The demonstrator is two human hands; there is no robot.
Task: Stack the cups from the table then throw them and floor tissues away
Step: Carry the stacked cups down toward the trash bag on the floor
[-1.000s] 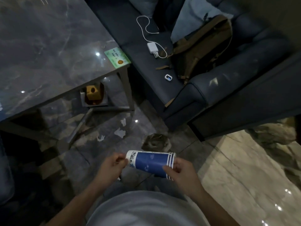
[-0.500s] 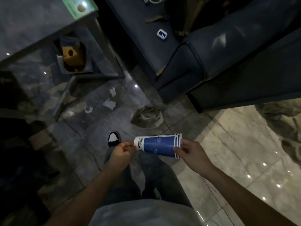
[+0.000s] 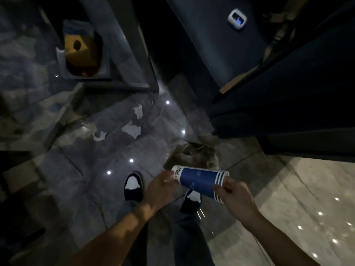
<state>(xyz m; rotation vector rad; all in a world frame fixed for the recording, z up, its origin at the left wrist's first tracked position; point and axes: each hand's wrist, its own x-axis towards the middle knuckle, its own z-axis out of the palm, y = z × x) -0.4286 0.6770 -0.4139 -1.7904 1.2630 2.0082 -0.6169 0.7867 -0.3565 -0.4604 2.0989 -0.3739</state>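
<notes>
A stack of blue and white paper cups [image 3: 199, 181] lies sideways in front of me, held at both ends. My left hand [image 3: 160, 187] grips its narrow white bottom end. My right hand [image 3: 233, 191] grips the striped rims. Three crumpled white tissues lie on the dark floor ahead: one [image 3: 138, 111] farthest, a larger one [image 3: 132, 129] in the middle, a small one [image 3: 99, 135] to the left. A round bin lined with a grey bag [image 3: 194, 153] stands on the floor just beyond the cups.
A dark blue sofa [image 3: 269, 93] fills the upper right, with a small white device [image 3: 236, 18] on its seat. The table's metal legs [image 3: 142, 54] stand upper left, with a yellow box [image 3: 80, 54] beneath. My two shoes [image 3: 133, 186] are below the cups.
The view has tilted further down toward the floor and moved closer to the tissues and bin. Both hands still hold the cup stack sideways.
</notes>
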